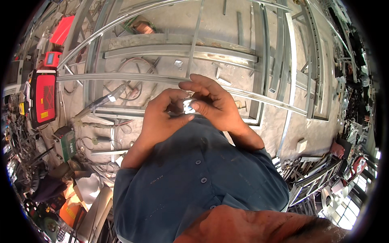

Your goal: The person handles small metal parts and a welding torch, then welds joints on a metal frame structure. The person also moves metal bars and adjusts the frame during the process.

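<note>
Close in front of my shirt, both hands come together around a small shiny metal piece [187,106]. Its exact kind I cannot make out, since fingers cover most of it. My left hand [162,115] grips it from the left side, with the thumb below and the curled fingers above. From the right, my right hand [215,104] presses its thumb on the piece's face, its fingers bent over the top. Just beyond the hands runs a thin metal bar [133,77] of a large frame.
Galvanised metal channels [223,56] form a frame over the concrete floor. At left stand a red and black machine [43,97] and a green box [67,143], with cables [131,87] nearby. Metal lengths [312,174] are piled at lower right, near a small white block [301,146].
</note>
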{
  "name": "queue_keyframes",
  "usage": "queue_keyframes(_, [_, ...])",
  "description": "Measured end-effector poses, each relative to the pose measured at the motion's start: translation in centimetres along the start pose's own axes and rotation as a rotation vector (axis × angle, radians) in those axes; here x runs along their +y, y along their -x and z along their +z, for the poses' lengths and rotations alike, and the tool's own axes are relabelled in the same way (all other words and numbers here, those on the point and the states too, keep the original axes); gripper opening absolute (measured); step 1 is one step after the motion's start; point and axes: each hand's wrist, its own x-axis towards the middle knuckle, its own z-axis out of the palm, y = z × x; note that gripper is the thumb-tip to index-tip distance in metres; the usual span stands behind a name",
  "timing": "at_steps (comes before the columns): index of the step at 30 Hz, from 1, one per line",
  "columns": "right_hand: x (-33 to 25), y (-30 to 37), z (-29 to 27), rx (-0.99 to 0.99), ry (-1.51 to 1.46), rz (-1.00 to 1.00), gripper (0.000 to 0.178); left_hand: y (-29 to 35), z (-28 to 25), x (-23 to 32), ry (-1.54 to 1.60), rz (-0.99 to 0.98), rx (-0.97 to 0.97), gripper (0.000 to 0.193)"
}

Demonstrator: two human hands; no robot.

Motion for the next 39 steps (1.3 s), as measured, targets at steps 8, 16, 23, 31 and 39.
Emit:
queue_keyframes(8, [-0.8, -0.7, -0.3, -0.089, 0.016, -0.033, 0.071, 0.3, -0.4, 0.8, 0.026, 0.0, -0.028, 0.073])
queue_keyframes(16, [-2.0, -1.7, -0.7, -0.159, 0.141, -0.027, 0.079, 0.1, -1.1, 0.5, -0.024, 0.141, -0.009, 0.076])
queue_keyframes(23, [-3.0, -2.4, -0.4, -0.243, 0.162, 0.029, 0.084, -0.4, -2.2, 0.5, -0.045, 0.186, -0.133, 0.063])
queue_keyframes(31, [-2.7, -2.1, 0.3, -0.127, 0.147, 0.016, 0.071, 0.0, -2.0, -0.3, -0.092, 0.237, 0.026, 0.063])
queue_keyframes(39, [-3.7, -0.9, 1.8, 0.111, 0.657, -0.354, 0.035, 0.4, -1.3, 0.3, -0.359, 0.356, 0.229, 0.063])
